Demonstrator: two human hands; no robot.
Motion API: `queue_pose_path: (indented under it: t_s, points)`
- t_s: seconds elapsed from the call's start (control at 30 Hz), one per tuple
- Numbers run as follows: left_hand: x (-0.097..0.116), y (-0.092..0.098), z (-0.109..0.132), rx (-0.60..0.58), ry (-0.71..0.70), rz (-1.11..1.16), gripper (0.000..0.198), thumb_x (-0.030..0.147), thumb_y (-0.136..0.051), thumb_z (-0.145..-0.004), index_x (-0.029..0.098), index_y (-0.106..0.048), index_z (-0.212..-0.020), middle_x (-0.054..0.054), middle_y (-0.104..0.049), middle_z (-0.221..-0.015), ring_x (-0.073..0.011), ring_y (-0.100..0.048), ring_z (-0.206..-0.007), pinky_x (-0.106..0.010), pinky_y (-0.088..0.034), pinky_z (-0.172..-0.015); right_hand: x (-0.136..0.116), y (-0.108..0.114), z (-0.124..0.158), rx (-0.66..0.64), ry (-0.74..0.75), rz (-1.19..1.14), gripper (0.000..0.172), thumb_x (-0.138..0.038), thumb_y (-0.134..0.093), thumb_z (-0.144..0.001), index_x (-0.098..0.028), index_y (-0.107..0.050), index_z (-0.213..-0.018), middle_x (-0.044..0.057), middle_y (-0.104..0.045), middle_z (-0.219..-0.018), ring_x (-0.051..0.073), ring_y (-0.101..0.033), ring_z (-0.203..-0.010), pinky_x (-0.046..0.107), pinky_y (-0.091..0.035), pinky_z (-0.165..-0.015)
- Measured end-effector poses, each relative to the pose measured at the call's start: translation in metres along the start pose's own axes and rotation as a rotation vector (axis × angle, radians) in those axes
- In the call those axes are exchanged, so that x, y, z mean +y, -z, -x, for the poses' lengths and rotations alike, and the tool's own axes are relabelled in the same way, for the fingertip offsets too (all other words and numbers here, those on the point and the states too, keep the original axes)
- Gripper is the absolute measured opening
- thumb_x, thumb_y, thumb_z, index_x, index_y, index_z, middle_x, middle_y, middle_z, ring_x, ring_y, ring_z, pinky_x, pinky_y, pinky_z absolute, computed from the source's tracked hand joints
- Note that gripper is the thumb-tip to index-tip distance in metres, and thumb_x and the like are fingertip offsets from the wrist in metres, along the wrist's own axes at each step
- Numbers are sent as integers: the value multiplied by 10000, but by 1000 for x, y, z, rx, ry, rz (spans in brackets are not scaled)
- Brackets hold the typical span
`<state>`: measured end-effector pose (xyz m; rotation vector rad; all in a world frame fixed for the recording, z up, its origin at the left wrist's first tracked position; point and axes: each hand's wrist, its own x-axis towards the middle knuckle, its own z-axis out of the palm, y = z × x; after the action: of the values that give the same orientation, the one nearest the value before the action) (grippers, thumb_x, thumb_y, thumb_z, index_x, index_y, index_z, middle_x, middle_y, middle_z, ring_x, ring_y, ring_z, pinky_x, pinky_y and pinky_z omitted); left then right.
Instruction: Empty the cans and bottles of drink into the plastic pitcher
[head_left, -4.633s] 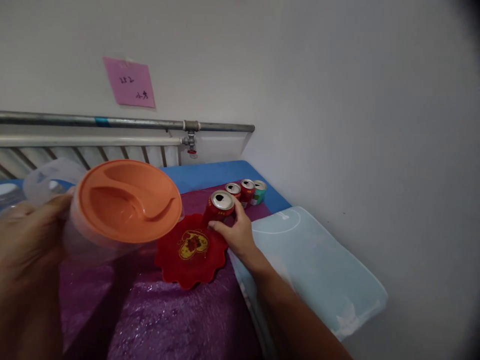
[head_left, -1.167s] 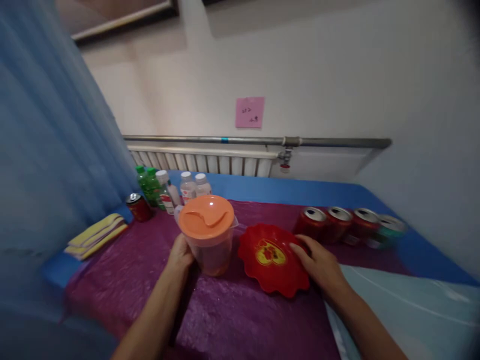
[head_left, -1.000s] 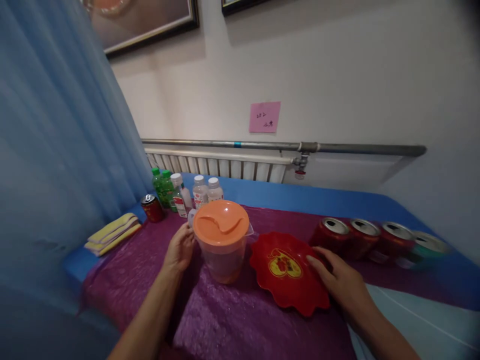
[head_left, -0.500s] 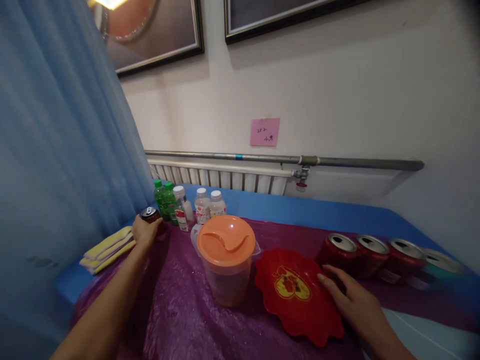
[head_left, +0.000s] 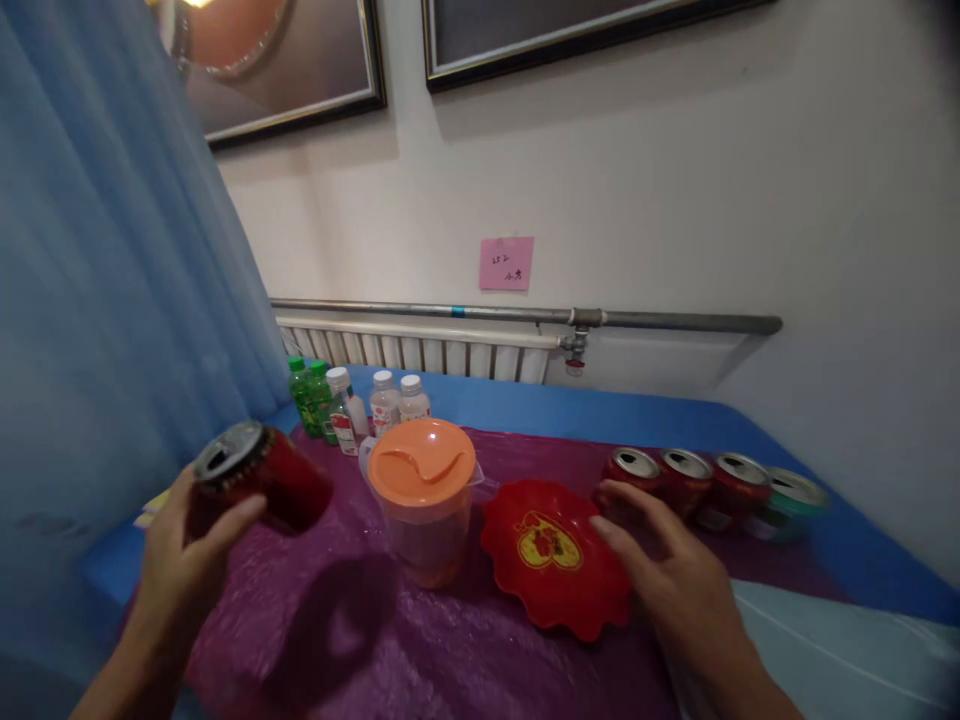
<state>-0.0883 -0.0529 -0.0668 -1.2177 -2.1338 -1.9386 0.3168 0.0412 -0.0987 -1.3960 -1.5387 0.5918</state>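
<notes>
At the left of the frame, a tilted red can (head_left: 281, 480) is clamped in the left hand (head_left: 176, 565), raised above the purple sheet (head_left: 442, 665). At the lower right, the right hand (head_left: 686, 590) is held with thumb and fingers apart beside the red plate (head_left: 555, 595); whether its rim is touched cannot be told. An orange-lidded pitcher (head_left: 425, 535) is seen near the centre.
</notes>
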Motion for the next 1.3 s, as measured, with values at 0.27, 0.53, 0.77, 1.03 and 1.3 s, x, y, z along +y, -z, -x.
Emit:
queue_pose_path:
  t_s: [0.27, 0.53, 0.77, 1.03, 1.3]
  points:
    - [54, -52, 111, -736, -160, 368, 758, 279, -918, -539, 352, -698, -1261, -64, -725, -1257, -333, -704, -1115, -444, -581, -992, -85, -3, 61, -703, -23, -218, 1060, -258, -929, -556, -290, -462, -1508, 77, -447, -1593, 330, -404, -1476, 533, -311, -1225]
    - [58, -57, 109, -505, 189, 470, 706, 439, -917, -482, 331, -748, -1160, -86, -688, -1304, -401, -595, -1260, -533, -450, -1152, -66, -5, 53, -481, -33, -434, 845, -235, -899, -576, -277, -587, -1360, 58, -673, -1351, 328, -610, -1277, 507, -459, -1120]
    - [-20, -63, 56, -161, 619, 301, 449, 322, -742, -626, 208, -659, -1053, -101, -702, -1178, -316, -630, -1200, -514, -431, -1146, -45, -7, 5, -166, -47, -351, 672, -415, -838, -600, -219, -625, -1207, 96, -741, -1192, 331, -691, -1101, 465, -546, -981]
    - [-42, -135, 56, -511, 842, 510, 295, 362, -687, -681, 155, -707, -890, -153, -761, -985, -325, -705, -1043, -466, -582, -945, -19, -9, -7, -113, -113, -388, 667, -434, -859, -598, -211, -614, -1177, 91, -749, -1174, 317, -700, -1074, 441, -554, -958]
    - [-33, -162, 65, -410, 761, 515, 359, 415, -681, -696, 227, -724, -999, -104, -776, -974, -354, -660, -1180, -492, -580, -1001, 12, -11, -13, -179, -157, -408, 651, -423, -839, -611, -215, -613, -1184, 80, -753, -1166, 308, -696, -1087, 430, -540, -968]
